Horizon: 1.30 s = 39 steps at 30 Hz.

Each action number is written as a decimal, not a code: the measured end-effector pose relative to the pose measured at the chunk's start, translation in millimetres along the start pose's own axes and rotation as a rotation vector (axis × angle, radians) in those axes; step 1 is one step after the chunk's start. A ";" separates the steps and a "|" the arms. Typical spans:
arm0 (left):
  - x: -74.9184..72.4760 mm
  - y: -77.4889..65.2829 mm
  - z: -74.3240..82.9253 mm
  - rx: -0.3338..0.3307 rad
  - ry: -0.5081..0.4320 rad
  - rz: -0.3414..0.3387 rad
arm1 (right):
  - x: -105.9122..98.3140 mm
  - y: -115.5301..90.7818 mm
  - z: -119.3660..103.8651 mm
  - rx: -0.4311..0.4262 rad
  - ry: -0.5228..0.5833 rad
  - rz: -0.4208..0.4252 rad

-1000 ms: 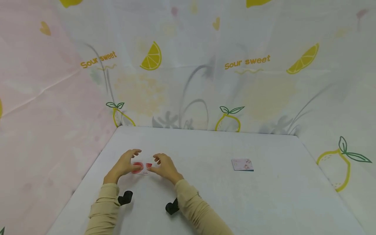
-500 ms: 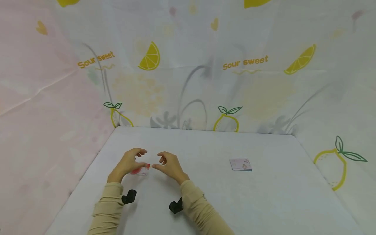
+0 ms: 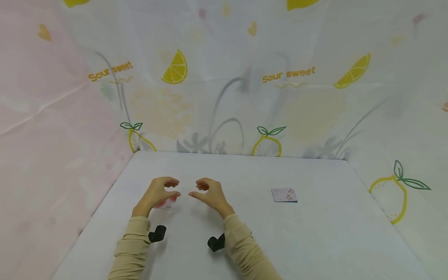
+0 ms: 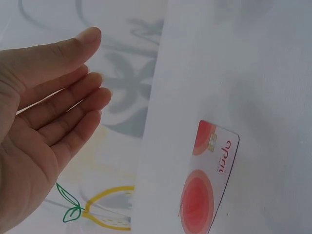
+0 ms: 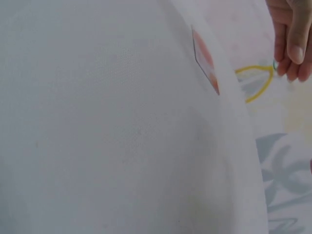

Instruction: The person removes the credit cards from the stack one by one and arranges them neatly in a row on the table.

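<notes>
A white plastic card with red circles, a gold chip and the word "april" lies flat on the left part of the table. My left hand hovers above it, partly covering it in the head view, fingers loosely bent and holding nothing. In the left wrist view the card lies apart from the left hand. My right hand is held to the right of the card, thumb and fingers spread, with nothing in them. The right wrist view catches the card at a steep angle.
A small stack of pale pink printed cards lies to the right on the white table. Black wrist mounts stick out from the left forearm and right forearm. A lemon-print cloth wall borders the table's back and sides.
Both hands have risen off the card and moved to the right. The thumbs, which were at the card, are now above and beyond it. The card stays on the table; the view has turned slightly.
</notes>
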State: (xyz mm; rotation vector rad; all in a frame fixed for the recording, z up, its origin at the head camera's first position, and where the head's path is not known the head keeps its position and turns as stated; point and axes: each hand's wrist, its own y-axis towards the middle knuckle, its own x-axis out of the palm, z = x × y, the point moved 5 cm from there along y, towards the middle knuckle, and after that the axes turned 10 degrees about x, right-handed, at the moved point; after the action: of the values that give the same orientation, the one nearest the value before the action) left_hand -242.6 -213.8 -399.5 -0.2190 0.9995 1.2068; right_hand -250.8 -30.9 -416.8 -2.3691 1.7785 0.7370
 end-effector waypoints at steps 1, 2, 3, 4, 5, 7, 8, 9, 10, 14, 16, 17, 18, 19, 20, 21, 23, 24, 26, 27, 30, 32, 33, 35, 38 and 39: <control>1.1 0.7 0.6 -0.001 -0.006 -0.001 | -2.3 -0.8 -0.1 0.000 0.003 0.000; 2.2 1.7 1.2 -0.003 -0.011 -0.001 | -4.6 -1.7 -0.2 -0.003 0.006 0.001; 3.5 2.8 2.0 -0.001 -0.016 -0.001 | -6.5 -2.4 0.3 -0.003 0.012 -0.001; 4.6 3.9 2.9 0.000 -0.022 -0.003 | -8.6 -3.3 0.4 -0.002 0.013 0.000; 5.9 5.2 3.8 0.003 -0.025 -0.005 | -10.6 -4.0 0.8 -0.005 0.018 0.000; 7.8 8.0 6.3 0.008 -0.027 -0.007 | -14.2 -5.3 1.2 -0.009 0.033 -0.004; 8.5 9.4 7.5 0.014 -0.026 -0.007 | -15.8 -5.7 1.7 -0.012 0.035 -0.005; 9.2 10.8 8.7 0.019 -0.024 -0.009 | -17.3 -6.1 2.0 -0.012 0.040 -0.006; 10.4 12.2 10.0 0.024 -0.024 -0.013 | -19.1 -6.6 2.9 -0.011 0.042 -0.007; 14.1 16.8 14.1 0.034 -0.033 -0.020 | -26.3 -7.8 7.4 -0.011 0.036 0.001; 15.9 18.5 15.6 0.032 -0.043 -0.022 | -30.3 -8.0 9.4 -0.006 0.032 0.009; 17.0 19.6 15.9 0.033 -0.046 -0.020 | -32.4 -8.2 9.9 -0.005 0.032 0.013; 18.4 20.7 16.3 0.037 -0.048 -0.020 | -34.6 -8.5 10.2 -0.003 0.033 0.018; 19.4 21.7 17.1 0.042 -0.048 -0.018 | -36.8 -8.8 10.4 0.000 0.037 0.022; 20.7 22.6 17.6 0.044 -0.050 -0.016 | -39.0 -9.2 10.5 0.002 0.039 0.026; 21.9 23.4 18.1 0.047 -0.053 -0.014 | -41.1 -9.8 10.5 0.006 0.045 0.028; 24.6 25.2 19.5 0.052 -0.061 -0.011 | -45.1 -11.1 10.2 0.015 0.059 0.031; 25.8 25.9 20.8 0.054 -0.066 -0.010 | -47.0 -11.6 10.2 0.020 0.064 0.034; 27.2 27.2 23.3 0.056 -0.071 -0.005 | -49.7 -12.3 9.4 0.027 0.076 0.038; 28.0 27.9 24.8 0.058 -0.075 -0.004 | -50.9 -12.8 8.6 0.028 0.082 0.039; 30.6 30.1 28.6 0.060 -0.084 -0.003 | -55.2 -16.0 0.7 0.023 0.085 0.043; 32.4 31.3 30.0 0.056 -0.097 -0.003 | -58.8 -19.9 -8.0 0.018 0.082 0.036; 33.3 31.9 30.5 0.055 -0.101 -0.003 | -60.9 -22.0 -12.7 0.017 0.081 0.032; 34.9 33.0 31.3 0.062 -0.099 -0.005 | -65.7 -26.4 -21.9 0.019 0.076 0.024; 38.2 34.9 31.1 0.060 -0.097 -0.009 | -72.1 -30.2 -27.3 0.021 0.068 0.029; 39.3 35.6 31.5 0.060 -0.096 -0.011 | -74.3 -31.2 -28.5 0.023 0.067 0.033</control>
State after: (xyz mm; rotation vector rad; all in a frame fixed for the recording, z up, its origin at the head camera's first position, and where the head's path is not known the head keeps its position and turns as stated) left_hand -256.1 -153.7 -397.9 -0.1178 0.9484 1.1648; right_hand -228.1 34.6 -366.7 -2.3823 1.8465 0.6447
